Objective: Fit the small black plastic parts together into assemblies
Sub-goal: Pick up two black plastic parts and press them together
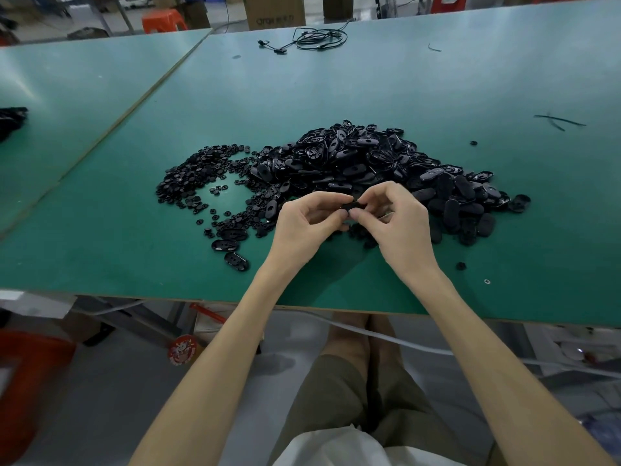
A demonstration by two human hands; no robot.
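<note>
**Clerk:** Item in hand?

**Me:** One small black plastic piece (351, 206), held just above the green-topped work table (336, 89), near its front edge. My left hand (304, 223) pinches its left end and my right hand (396, 227) pinches its right end, the fingers of both curled onto it. I cannot tell if it is one part or two mated, because my fingertips cover most of it.

**Clerk:** Stock?

**Me:** Heap of black oval plastic shells (369, 163), directly behind my hands. Spread of small round black plastic discs (195, 176), to the left of the heap. Three oval pieces (232, 247) lie apart at the near left. They may be finished, but they are too small to confirm.

**Clerk:** Method for this step?

**Me:** As I judge it:
- Seat the small part square to the shell's opening.
- Press evenly from both ends so that no tab bends.
- Work low over the table, so a slip drops the piece close by and not into the heap.
- Press until flush and feel round the seam.
- Set the piece clear of the loose stock.

**Clerk:** Risk?

**Me:** Tilted entry. In this black, a half-seated part would look much like a whole one.
</note>
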